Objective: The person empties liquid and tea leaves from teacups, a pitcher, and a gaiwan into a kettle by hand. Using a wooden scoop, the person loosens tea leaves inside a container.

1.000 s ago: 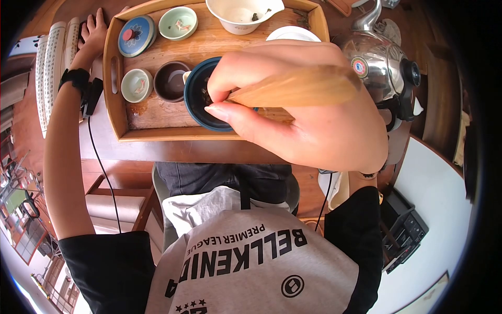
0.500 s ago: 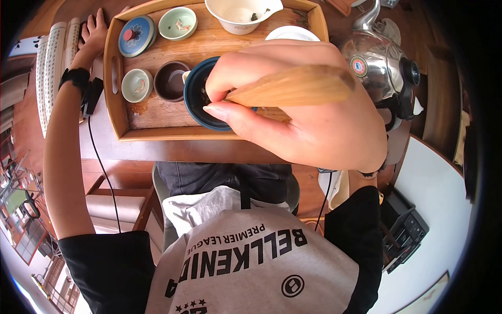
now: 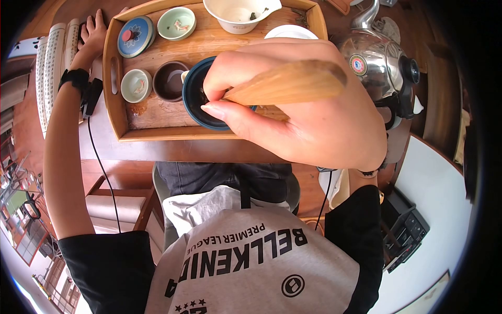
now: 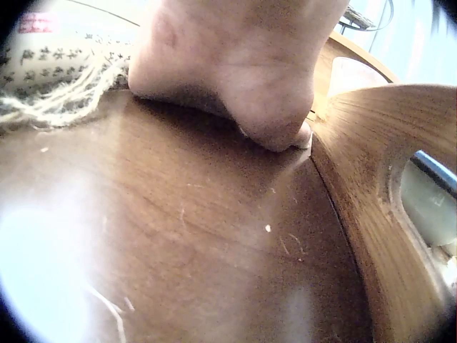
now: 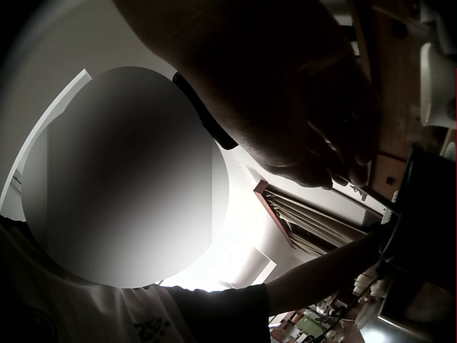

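Implement of pale wood (image 3: 293, 82) is gripped between thumb and fingers of the right hand (image 3: 311, 115), above the dark-blue bowl (image 3: 194, 109); its lower tip is hidden in the head view. The bowl is set on the wooden tray (image 3: 209, 49), just beside the brown cup (image 3: 170, 81). The left hand (image 3: 93, 36) is laid with fingers extended on the worktop (image 3: 209, 151), between tray and printed scroll (image 3: 50, 73).

Brown table (image 3: 167, 151), wooden tray (image 3: 172, 118), kettle (image 3: 379, 70), lettered mat (image 3: 52, 78)
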`<state>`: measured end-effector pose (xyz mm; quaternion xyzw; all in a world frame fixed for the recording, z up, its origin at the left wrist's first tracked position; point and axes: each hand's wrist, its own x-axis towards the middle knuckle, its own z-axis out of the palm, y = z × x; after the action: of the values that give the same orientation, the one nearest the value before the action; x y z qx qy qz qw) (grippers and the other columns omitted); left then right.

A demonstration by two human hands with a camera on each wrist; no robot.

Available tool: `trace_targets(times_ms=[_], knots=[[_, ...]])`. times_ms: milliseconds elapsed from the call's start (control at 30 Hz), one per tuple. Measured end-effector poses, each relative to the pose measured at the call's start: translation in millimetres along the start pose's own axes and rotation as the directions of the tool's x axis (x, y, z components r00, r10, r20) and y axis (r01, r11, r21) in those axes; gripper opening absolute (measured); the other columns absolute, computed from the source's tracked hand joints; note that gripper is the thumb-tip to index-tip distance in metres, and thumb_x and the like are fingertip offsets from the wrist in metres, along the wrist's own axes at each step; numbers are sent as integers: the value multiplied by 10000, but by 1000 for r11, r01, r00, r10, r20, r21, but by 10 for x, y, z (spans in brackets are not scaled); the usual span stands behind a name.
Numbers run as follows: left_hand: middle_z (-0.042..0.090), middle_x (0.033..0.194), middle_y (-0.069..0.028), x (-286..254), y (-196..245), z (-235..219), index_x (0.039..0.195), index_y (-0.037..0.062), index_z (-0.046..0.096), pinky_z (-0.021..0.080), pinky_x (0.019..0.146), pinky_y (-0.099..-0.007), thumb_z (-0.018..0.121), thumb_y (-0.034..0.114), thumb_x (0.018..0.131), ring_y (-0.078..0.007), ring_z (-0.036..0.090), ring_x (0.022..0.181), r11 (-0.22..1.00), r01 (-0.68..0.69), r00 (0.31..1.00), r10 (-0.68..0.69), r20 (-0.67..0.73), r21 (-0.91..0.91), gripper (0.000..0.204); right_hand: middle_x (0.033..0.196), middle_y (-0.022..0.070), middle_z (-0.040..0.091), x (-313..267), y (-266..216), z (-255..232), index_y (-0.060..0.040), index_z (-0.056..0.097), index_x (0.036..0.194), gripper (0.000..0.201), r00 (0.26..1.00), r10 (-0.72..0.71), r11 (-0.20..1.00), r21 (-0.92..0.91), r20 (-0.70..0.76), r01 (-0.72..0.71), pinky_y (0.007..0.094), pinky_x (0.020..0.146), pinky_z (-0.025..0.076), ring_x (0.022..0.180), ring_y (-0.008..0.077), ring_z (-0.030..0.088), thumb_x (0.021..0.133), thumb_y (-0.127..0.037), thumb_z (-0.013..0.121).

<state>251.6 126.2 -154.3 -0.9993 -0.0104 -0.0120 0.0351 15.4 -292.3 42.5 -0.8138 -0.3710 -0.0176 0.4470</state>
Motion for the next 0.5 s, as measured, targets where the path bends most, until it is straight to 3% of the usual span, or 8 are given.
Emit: trace_targets(times_ms=[500], knots=[[6, 1635, -93, 0, -8, 22, 1550, 332, 60, 99, 1101, -687, 510, 650, 850, -385, 25, 1486, 1000, -8, 1000, 8, -12, -18, 891, 746, 64, 619, 1, -5, 2, -31, 631, 838, 108, 1000, 13, 1000, -12, 7, -13, 308, 558, 439, 621, 225, 582, 782, -21, 722]])
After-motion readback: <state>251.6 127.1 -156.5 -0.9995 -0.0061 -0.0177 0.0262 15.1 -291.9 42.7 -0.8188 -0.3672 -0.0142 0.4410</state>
